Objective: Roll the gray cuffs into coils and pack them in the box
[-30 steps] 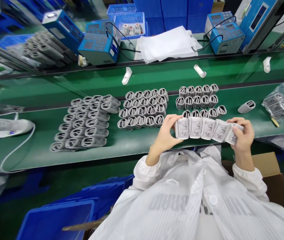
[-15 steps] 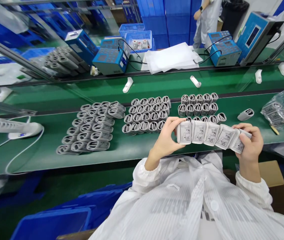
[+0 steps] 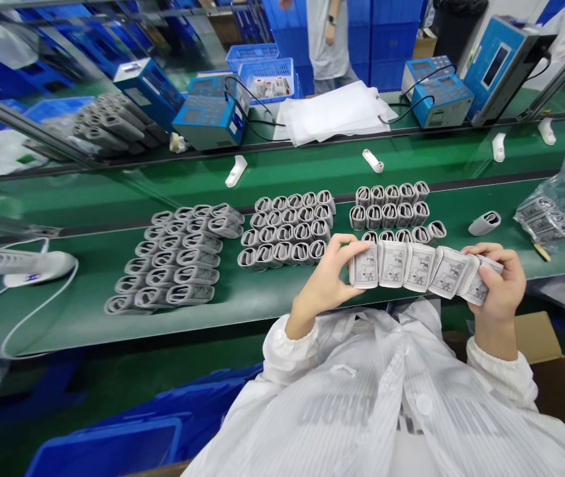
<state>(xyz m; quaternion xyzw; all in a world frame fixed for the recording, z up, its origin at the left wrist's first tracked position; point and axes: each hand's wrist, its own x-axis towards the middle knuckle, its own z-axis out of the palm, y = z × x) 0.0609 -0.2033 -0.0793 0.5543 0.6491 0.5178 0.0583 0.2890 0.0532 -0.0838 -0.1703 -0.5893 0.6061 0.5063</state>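
My left hand grips the left end of a row of several rolled grey cuffs, fingers on top and thumb below. On the other end my right hand is closed, thumb across the last cuff's face. The row hangs in the air over the bench's front edge, printed drawings facing me, its right part fanned and tilted. Just behind it stands a short row of rolled cuffs, partly hidden. Farther back are two more rows. A single rolled cuff lies to the right.
Blocks of rolled cuffs stand in the middle and at left on the green bench. A clear bag of cuffs lies at right, a white corded device at left. Blue instruments and white sheets stand behind.
Both hands hold the same row almost unmoved. The view has shifted slightly. A co-worker in the background has moved left.
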